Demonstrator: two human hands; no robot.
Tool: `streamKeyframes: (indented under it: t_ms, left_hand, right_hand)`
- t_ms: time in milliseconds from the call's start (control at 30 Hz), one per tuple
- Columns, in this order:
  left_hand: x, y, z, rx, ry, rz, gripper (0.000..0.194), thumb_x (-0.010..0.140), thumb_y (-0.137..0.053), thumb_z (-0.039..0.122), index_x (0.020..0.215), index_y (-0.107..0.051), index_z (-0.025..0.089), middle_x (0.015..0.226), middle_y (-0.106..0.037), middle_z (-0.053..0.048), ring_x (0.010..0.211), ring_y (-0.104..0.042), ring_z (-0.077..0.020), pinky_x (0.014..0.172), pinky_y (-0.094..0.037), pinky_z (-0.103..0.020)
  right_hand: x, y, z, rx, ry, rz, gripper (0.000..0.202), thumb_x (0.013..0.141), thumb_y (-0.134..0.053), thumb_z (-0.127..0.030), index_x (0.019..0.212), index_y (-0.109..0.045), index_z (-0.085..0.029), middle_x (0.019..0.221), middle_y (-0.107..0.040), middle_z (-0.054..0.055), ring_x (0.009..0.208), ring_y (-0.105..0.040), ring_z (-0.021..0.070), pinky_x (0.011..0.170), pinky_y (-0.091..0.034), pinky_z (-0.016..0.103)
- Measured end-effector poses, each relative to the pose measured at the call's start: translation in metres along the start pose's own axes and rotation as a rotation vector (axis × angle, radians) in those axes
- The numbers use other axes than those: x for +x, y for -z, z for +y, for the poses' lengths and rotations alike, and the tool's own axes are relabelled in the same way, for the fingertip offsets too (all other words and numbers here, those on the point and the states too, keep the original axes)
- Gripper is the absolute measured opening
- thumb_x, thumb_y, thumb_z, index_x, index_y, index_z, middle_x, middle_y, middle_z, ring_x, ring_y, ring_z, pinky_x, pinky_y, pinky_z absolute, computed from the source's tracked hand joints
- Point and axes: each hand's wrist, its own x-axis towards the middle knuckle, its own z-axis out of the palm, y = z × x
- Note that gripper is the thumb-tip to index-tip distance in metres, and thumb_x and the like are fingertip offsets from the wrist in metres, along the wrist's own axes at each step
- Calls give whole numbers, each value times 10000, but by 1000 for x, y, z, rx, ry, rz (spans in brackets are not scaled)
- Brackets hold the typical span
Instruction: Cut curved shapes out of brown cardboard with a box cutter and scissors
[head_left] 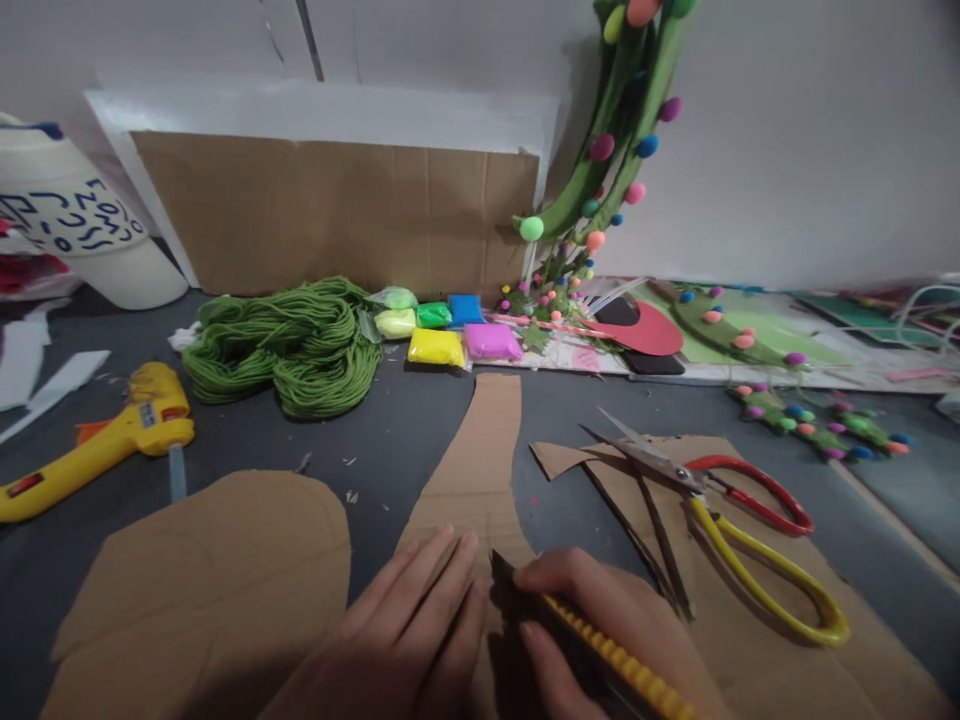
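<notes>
A cut cardboard piece [480, 450] with a narrow neck lies flat on the dark table in front of me. My left hand [412, 630] rests flat on its wider part, fingers stretched out. In my right hand [600, 620] is a yellow and black utility knife [607, 650], its blade tip over the cardboard just right of my left fingertips. Whether the blade touches the cardboard I cannot tell. To the right, open scissors [697, 485] with one red and one yellow handle lie on cardboard scraps [817, 650]. A rounded cardboard piece [225, 570] lies at the left.
A yellow glue gun [142, 430] sits at the left, near a bundle of green yarn [292, 345]. Colourful clay packets [435, 347] lie behind the neck. Green pompom-dotted strips [630, 130] stand at the back. A white container [97, 220] is at the far left.
</notes>
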Motion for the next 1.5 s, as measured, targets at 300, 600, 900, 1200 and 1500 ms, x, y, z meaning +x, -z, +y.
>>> streamKeyframes:
  t_ms: [300,600,900,1200,1500]
  left_hand:
    - [2,3,0,-22,20,-10,359,938,-399,172,1232,-604,183,1276,-649,-61,1145,-595,-217,922,-486,-333]
    - [1,7,3,-31,33,-25,358,942,-402,184,1240,-599,169,1287,-639,-86,1154,-591,-232,927,-492,-344]
    - [4,5,1,-81,50,-70,381,932,-406,201,1265,-585,159,1301,-630,-78,1164,-589,-229,921,-501,-334]
    - [6,10,3,-72,45,-35,364,948,-389,185,1239,-606,172,1286,-640,-72,1150,-597,-222,921,-494,-327]
    - [3,8,2,-51,64,-5,351,943,-403,182,1217,-621,190,1277,-647,-65,1146,-600,-223,919,-497,-329]
  right_hand:
    - [5,2,-4,-17,73,-29,171,744,-451,-119,859,-481,-243,623,-630,-75,516,-634,66,525,-465,117]
    - [0,2,1,-3,69,-14,185,751,-461,-128,889,-493,-247,649,-645,-72,535,-635,65,552,-470,119]
    - [5,4,-5,-67,111,-59,168,773,-437,-111,862,-514,-231,609,-618,-53,507,-626,93,513,-480,169]
    - [3,7,-3,-29,109,-45,184,763,-459,-103,881,-506,-236,639,-637,-55,526,-631,82,539,-490,146]
    - [4,5,-2,8,121,8,189,738,-440,-116,857,-527,-234,629,-659,-35,539,-647,101,542,-498,163]
